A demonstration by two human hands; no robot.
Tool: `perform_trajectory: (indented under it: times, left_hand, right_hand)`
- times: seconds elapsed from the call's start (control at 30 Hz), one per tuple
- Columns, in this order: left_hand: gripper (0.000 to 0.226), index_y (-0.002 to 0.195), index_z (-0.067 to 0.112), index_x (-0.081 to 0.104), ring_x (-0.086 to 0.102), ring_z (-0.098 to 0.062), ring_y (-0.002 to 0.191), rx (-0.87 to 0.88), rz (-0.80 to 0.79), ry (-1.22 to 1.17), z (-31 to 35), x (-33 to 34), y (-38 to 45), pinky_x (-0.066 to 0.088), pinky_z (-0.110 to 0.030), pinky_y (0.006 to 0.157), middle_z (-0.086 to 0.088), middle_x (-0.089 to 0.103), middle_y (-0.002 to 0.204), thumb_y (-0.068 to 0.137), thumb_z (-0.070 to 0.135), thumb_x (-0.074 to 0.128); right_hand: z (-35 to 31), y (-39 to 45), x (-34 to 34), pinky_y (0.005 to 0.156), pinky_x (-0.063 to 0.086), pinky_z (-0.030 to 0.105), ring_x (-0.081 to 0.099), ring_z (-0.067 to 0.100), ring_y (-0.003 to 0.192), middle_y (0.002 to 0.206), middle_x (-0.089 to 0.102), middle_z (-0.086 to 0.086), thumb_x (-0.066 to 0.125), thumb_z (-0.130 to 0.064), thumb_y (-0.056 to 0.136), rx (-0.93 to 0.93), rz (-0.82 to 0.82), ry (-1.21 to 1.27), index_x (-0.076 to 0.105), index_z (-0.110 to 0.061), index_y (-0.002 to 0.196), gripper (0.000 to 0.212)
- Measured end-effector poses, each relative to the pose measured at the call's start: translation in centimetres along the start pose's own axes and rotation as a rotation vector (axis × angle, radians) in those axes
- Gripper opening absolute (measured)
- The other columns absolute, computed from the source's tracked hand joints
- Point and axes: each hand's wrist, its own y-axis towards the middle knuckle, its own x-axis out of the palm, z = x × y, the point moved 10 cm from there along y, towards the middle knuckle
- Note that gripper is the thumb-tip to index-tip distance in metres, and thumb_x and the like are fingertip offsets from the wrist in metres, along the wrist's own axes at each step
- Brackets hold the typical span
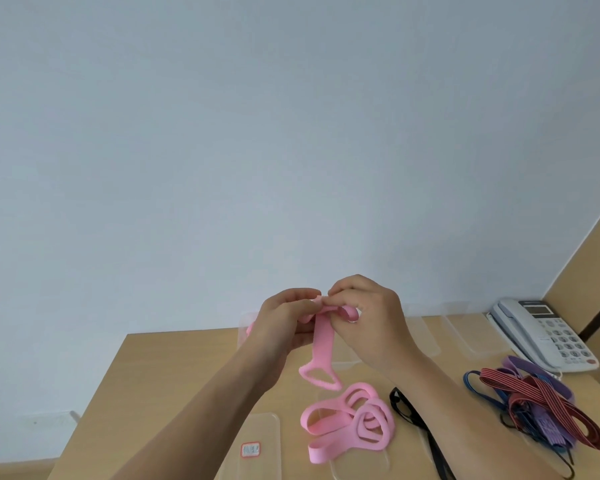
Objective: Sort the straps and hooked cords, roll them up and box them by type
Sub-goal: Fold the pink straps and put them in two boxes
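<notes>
Both hands are raised above the wooden table (174, 372) and work on one pink strap (323, 341). My left hand (284, 323) grips its rolled upper part, while my right hand (364, 320) pinches the coil from the other side. The strap's free end hangs straight down and ends in a triangular handle loop. A second pink strap (347, 422) lies in loose loops on the table below. To the right lies a tangled pile of red striped, blue and purple hooked cords (541, 403). A black cord (409, 410) runs along the table beside my right forearm.
A clear plastic lid with a red-edged label (253, 445) lies at the near left. Clear boxes and lids (465, 334) sit along the table's back, partly hidden behind my hands. A white desk telephone (544, 332) stands at the back right. A pale wall fills the upper view.
</notes>
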Motion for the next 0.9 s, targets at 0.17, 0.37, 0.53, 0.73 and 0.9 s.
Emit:
perform_trajectory:
  times: [0.17, 0.37, 0.53, 0.73, 0.9]
  left_hand:
    - [0.026, 0.115, 0.009, 0.069, 0.074, -0.031, 0.086, 0.012, -0.003, -0.010, 0.1, -0.1, 0.0, 0.056, -0.035, 0.077, -0.014, 0.075, 0.086, 0.090, 0.006, 0.067]
    - [0.025, 0.117, 0.010, 0.067, 0.074, -0.033, 0.092, 0.048, -0.024, 0.034, 0.3, 0.2, 0.1, 0.059, -0.042, 0.092, -0.021, 0.077, 0.101, 0.092, 0.007, 0.068]
    - [0.026, 0.115, 0.011, 0.067, 0.074, -0.031, 0.087, 0.080, -0.027, 0.073, 0.7, 0.5, 0.1, 0.059, -0.042, 0.089, -0.018, 0.077, 0.099, 0.090, 0.001, 0.069]
    - [0.029, 0.114, 0.007, 0.067, 0.074, -0.032, 0.089, 0.088, -0.040, 0.048, 1.1, 0.5, 0.1, 0.059, -0.041, 0.088, -0.020, 0.077, 0.103, 0.089, -0.007, 0.065]
    - [0.033, 0.121, 0.010, 0.063, 0.075, -0.032, 0.095, 0.048, -0.024, 0.006, 0.3, 0.4, 0.2, 0.059, -0.038, 0.086, -0.016, 0.077, 0.106, 0.090, -0.002, 0.065]
  right_hand:
    - [-0.2, -0.4, 0.2, 0.075, 0.053, 0.021, 0.065, 0.007, 0.084, 0.095, 0.069, -0.004, 0.075, 0.004, 0.077, -0.033, -0.022, -0.014, 0.082, -0.022, 0.093, 0.032]
    - [0.4, 0.1, 0.0, 0.078, 0.054, 0.021, 0.068, 0.007, 0.089, 0.088, 0.071, -0.013, 0.077, -0.009, 0.085, 0.125, -0.060, 0.138, 0.080, -0.024, 0.087, 0.015]
    - [2.5, 0.5, 0.5, 0.074, 0.053, 0.014, 0.065, -0.001, 0.089, 0.097, 0.071, -0.009, 0.074, -0.017, 0.089, 0.311, -0.143, 0.090, 0.075, -0.022, 0.104, 0.016]
    - [3.0, 0.3, 1.6, 0.075, 0.054, 0.022, 0.067, 0.003, 0.081, 0.095, 0.071, -0.018, 0.068, -0.020, 0.093, 0.351, -0.294, 0.039, 0.075, -0.024, 0.107, 0.017]
    - [3.4, 0.3, 1.2, 0.081, 0.054, 0.022, 0.067, 0.003, 0.084, 0.097, 0.070, -0.012, 0.071, -0.015, 0.091, 0.386, -0.221, 0.057, 0.074, -0.021, 0.109, 0.020]
